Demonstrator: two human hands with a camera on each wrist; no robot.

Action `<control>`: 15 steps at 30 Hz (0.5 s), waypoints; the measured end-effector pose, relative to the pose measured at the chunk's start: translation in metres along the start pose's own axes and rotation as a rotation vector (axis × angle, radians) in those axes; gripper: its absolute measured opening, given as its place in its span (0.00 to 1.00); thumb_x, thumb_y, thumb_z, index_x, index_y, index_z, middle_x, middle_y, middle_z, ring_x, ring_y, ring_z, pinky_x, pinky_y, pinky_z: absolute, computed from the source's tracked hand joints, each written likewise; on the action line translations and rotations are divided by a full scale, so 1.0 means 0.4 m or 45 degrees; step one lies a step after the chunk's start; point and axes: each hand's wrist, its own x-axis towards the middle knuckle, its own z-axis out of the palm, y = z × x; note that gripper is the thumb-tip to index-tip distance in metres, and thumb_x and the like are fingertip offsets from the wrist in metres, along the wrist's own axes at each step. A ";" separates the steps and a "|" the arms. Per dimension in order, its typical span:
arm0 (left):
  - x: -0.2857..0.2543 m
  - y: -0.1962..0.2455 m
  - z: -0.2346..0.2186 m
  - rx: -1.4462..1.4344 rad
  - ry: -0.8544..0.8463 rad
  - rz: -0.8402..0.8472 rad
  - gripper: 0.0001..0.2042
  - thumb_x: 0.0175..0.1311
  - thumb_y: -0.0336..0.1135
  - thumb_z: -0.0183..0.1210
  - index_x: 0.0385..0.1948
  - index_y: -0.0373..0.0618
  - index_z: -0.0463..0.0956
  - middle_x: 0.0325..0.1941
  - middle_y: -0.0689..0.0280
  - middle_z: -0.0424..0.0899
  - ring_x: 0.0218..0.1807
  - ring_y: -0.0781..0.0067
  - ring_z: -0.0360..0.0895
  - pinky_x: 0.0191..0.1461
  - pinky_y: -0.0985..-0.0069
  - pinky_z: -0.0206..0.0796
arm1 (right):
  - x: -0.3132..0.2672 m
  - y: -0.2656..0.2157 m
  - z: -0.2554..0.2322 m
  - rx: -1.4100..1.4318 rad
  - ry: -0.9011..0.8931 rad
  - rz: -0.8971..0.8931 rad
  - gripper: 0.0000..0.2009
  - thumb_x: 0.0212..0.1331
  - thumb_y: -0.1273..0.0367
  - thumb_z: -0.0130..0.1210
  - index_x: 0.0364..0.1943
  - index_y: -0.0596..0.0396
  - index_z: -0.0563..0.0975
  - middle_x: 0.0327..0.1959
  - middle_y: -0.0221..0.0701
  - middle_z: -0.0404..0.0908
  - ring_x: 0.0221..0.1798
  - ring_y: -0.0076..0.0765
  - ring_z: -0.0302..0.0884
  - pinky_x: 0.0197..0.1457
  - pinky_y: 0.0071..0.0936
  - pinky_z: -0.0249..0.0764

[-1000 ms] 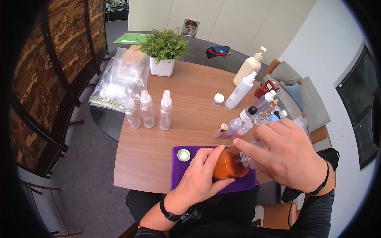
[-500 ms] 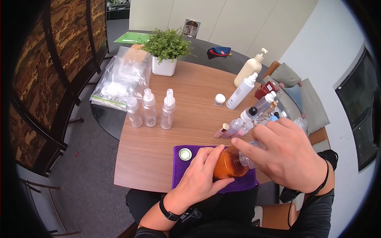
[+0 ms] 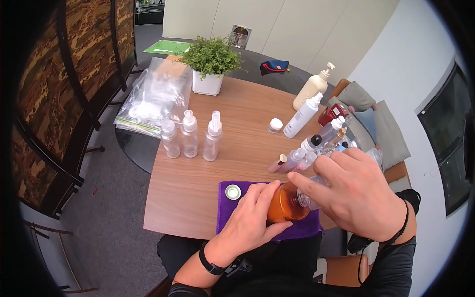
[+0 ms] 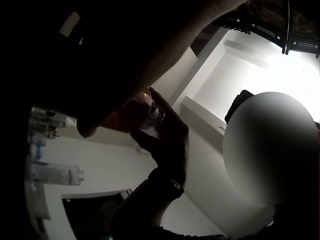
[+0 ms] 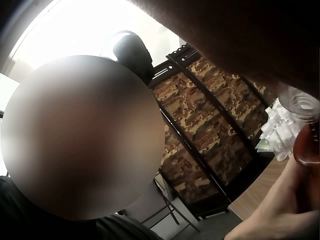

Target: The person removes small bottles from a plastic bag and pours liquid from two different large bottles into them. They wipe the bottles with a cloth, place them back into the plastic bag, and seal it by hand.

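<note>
In the head view the left hand (image 3: pixel 250 221) grips an amber jar (image 3: pixel 285 204), tilted with its mouth toward the right. The right hand (image 3: pixel 352 194) holds a clear bottle (image 3: pixel 308 199) whose threaded neck meets the jar's mouth; the rest of that bottle is largely behind the fingers. Both are over a purple cloth (image 3: pixel 227 213), on which a small round green-and-white lid (image 3: pixel 233 192) lies. The left wrist view shows the amber jar (image 4: pixel 131 114) dimly between the hands. At the right wrist view's edge, the clear neck (image 5: pixel 301 104) is above the amber jar (image 5: pixel 307 145).
Clear bottles (image 3: pixel 190 140) stand at the table's left, near plastic bags (image 3: pixel 157 99) and a potted plant (image 3: pixel 209 67). Rightward are a white spray bottle (image 3: pixel 302 117), a cream pump bottle (image 3: pixel 311 90), a small white-lidded jar (image 3: pixel 275 125) and several small bottles (image 3: pixel 295 159).
The table and its objects have shifted slightly rightward in the head view. Both hands keep their hold on the jar and the clear bottle, with almost no movement.
</note>
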 end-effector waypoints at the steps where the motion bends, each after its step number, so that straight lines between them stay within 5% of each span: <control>1: 0.000 0.000 0.000 0.004 -0.001 0.003 0.46 0.54 0.35 0.83 0.74 0.36 0.65 0.63 0.47 0.75 0.60 0.41 0.81 0.63 0.56 0.78 | 0.000 0.000 -0.001 0.000 -0.005 -0.002 0.22 0.56 0.66 0.68 0.58 0.52 0.86 0.40 0.29 0.75 0.43 0.33 0.77 0.47 0.33 0.70; 5: 0.003 0.001 -0.001 0.008 -0.005 0.013 0.46 0.54 0.35 0.83 0.74 0.35 0.65 0.63 0.46 0.75 0.60 0.41 0.81 0.63 0.56 0.78 | 0.002 0.001 0.004 0.045 -0.024 0.013 0.29 0.53 0.69 0.71 0.64 0.43 0.83 0.41 0.28 0.73 0.43 0.35 0.76 0.48 0.34 0.69; 15: -0.001 -0.004 0.003 -0.015 -0.008 -0.018 0.49 0.48 0.33 0.86 0.74 0.37 0.64 0.64 0.45 0.76 0.63 0.41 0.79 0.66 0.56 0.76 | 0.014 -0.004 -0.005 -0.034 -0.077 -0.010 0.30 0.51 0.68 0.71 0.64 0.43 0.83 0.43 0.28 0.76 0.44 0.34 0.77 0.49 0.34 0.70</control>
